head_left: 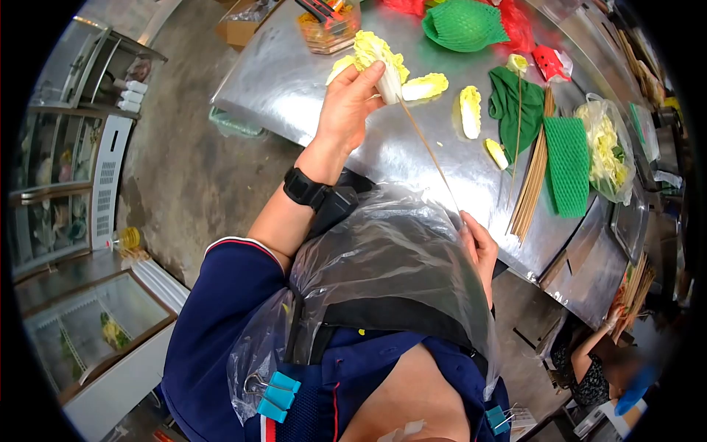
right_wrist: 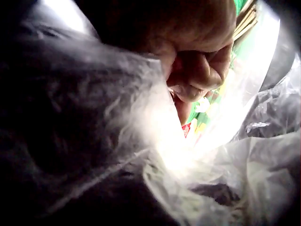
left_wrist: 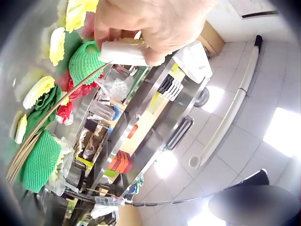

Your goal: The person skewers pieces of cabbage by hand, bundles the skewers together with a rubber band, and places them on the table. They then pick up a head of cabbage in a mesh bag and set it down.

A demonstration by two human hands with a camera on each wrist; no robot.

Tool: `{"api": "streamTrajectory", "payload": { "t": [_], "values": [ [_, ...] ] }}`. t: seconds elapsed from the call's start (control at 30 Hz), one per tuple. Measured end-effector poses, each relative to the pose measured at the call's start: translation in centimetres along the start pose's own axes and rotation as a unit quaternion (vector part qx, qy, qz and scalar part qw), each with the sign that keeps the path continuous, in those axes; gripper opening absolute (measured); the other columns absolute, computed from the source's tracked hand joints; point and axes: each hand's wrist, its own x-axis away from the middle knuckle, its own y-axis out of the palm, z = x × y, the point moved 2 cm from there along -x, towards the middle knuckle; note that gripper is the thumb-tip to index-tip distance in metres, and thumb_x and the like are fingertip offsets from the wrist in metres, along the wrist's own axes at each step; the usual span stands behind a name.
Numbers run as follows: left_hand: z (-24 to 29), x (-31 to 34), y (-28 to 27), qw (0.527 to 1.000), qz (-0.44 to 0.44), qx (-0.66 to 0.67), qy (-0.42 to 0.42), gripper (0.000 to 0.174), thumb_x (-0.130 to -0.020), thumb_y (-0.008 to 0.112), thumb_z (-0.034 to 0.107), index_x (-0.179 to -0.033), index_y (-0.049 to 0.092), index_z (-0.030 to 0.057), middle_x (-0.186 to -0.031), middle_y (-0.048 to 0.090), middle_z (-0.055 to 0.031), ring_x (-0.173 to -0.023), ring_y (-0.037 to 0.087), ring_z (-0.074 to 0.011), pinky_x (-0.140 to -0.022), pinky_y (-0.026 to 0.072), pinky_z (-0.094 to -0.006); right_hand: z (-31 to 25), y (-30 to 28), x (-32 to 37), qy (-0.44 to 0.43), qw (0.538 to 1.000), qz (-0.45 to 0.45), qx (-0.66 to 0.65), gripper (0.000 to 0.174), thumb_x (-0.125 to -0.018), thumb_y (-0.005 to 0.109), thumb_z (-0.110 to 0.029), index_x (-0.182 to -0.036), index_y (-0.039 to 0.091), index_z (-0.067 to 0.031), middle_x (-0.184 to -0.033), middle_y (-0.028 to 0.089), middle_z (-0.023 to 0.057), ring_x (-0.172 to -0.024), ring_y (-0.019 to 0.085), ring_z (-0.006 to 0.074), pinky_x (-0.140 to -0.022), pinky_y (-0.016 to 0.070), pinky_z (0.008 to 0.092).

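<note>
My left hand (head_left: 346,110) holds a pale yellow napa cabbage piece (head_left: 390,87), thumb and fingers on its sides, above the metal table. In the left wrist view the left hand (left_wrist: 155,23) grips the cabbage's white base (left_wrist: 123,53). A thin wooden skewer (head_left: 431,151) runs from that base down towards my body. Near its lower end, the right hand (head_left: 480,250) pinches it between thumb and fingers. Curled fingers of the right hand (right_wrist: 200,70) show in the right wrist view, beside the clear plastic apron (right_wrist: 127,103), with the skewer hidden there.
Loose cabbage pieces (head_left: 470,112) lie on the metal table (head_left: 434,173). To the right are a green cloth (head_left: 508,121), a skewer bundle (head_left: 532,177), green foam netting (head_left: 567,166) and a bag of leaves (head_left: 605,140). A plastic container (head_left: 328,33) stands at the back left.
</note>
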Motion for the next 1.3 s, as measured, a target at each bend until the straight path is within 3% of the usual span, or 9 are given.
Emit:
{"api": "streamTrajectory", "payload": {
  "t": [0.13,0.33,0.63,0.77,0.87,0.9,1.0,1.1,1.3],
  "values": [
    [-0.3,0.1,0.3,0.999,-0.007,-0.037,0.025,0.025,-0.087,0.060,0.024,-0.104,0.059,0.0063,-0.097,0.062,-0.0021,-0.087,0.058,-0.0114,-0.076,0.0472,-0.0296,0.3,-0.2,0.1,0.011,1.000,-0.011,0.013,0.027,-0.085,0.054,0.000,-0.111,0.061,-0.0020,-0.080,0.061,0.0042,-0.071,0.055,0.0089,-0.064,0.0434,0.0220],
    [-0.7,0.5,0.6,0.999,0.015,-0.044,0.013,0.024,-0.086,0.061,0.025,-0.101,0.060,0.0069,-0.095,0.062,-0.0012,-0.086,0.058,-0.0107,-0.076,0.0470,-0.0290,0.7,0.8,0.7,0.109,0.971,-0.038,-0.212,0.026,-0.089,0.054,-0.009,-0.113,0.058,0.0017,-0.096,0.063,0.0037,-0.082,0.056,0.0085,-0.073,0.0437,0.0211],
    [-2.3,1.6,1.8,0.998,0.013,-0.046,-0.036,0.021,-0.082,0.065,0.018,-0.094,0.059,0.0018,-0.089,0.063,-0.0061,-0.079,0.061,-0.0139,-0.069,0.0494,-0.0303,-1.2,1.9,-0.2,0.168,0.923,-0.086,-0.335,0.031,-0.090,0.054,-0.014,-0.117,0.054,0.0014,-0.099,0.062,0.0033,-0.085,0.055,0.0061,-0.074,0.0431,0.0201],
    [-2.5,1.2,2.0,0.998,0.043,0.016,0.041,0.018,-0.084,0.062,0.013,-0.094,0.057,-0.0011,-0.088,0.062,-0.0078,-0.080,0.061,-0.0153,-0.067,0.0505,-0.0304,-2.1,1.9,-0.5,0.133,0.928,-0.115,-0.328,0.033,-0.090,0.054,-0.014,-0.119,0.052,0.0010,-0.097,0.062,0.0034,-0.084,0.055,0.0061,-0.074,0.0435,0.0203],
    [-3.0,1.1,2.0,0.997,0.043,0.052,0.022,0.017,-0.085,0.059,0.011,-0.096,0.057,-0.0016,-0.089,0.062,-0.0077,-0.081,0.062,-0.0160,-0.070,0.0507,-0.0300,-0.5,1.3,-0.1,0.126,0.936,-0.124,-0.306,0.033,-0.090,0.053,-0.013,-0.120,0.051,0.0008,-0.099,0.062,0.0050,-0.088,0.057,0.0074,-0.077,0.0449,0.0216],
    [-3.0,1.0,1.7,0.999,0.018,0.034,0.001,0.028,-0.088,0.054,0.014,-0.113,0.051,-0.0003,-0.109,0.059,-0.0089,-0.096,0.058,-0.0176,-0.083,0.0474,-0.0348,-0.5,1.4,-0.2,0.128,0.936,-0.120,-0.304,0.033,-0.090,0.053,-0.013,-0.120,0.050,0.0007,-0.099,0.062,0.0050,-0.088,0.057,0.0074,-0.077,0.0450,0.0217],
    [-3.0,1.0,1.6,0.998,0.023,0.056,-0.015,0.029,-0.089,0.054,0.015,-0.113,0.051,0.0002,-0.109,0.059,-0.0088,-0.097,0.058,-0.0183,-0.083,0.0479,-0.0352,-1.2,2.1,-0.4,0.138,0.930,-0.108,-0.324,0.033,-0.091,0.053,-0.014,-0.120,0.051,0.0008,-0.099,0.061,0.0031,-0.086,0.054,0.0059,-0.075,0.0431,0.0201],
    [-3.0,0.8,1.8,0.994,0.056,0.089,-0.008,0.021,-0.089,0.055,0.017,-0.097,0.055,-0.0021,-0.091,0.062,-0.0095,-0.080,0.062,-0.0169,-0.071,0.0516,-0.0301,-1.3,2.0,-0.2,0.152,0.923,-0.110,-0.335,0.032,-0.091,0.052,-0.014,-0.119,0.052,0.0009,-0.100,0.060,0.0021,-0.087,0.053,0.0053,-0.076,0.0421,0.0195],
    [-2.8,0.8,1.7,0.995,0.036,0.066,-0.062,0.030,-0.091,0.051,0.020,-0.115,0.050,0.0019,-0.108,0.059,-0.0083,-0.097,0.058,-0.0185,-0.082,0.0494,-0.0354,-1.0,2.0,-0.4,0.146,0.929,-0.105,-0.324,0.031,-0.092,0.051,-0.014,-0.119,0.052,0.0001,-0.102,0.061,0.0028,-0.088,0.055,0.0063,-0.077,0.0439,0.0207]
  ]
}}
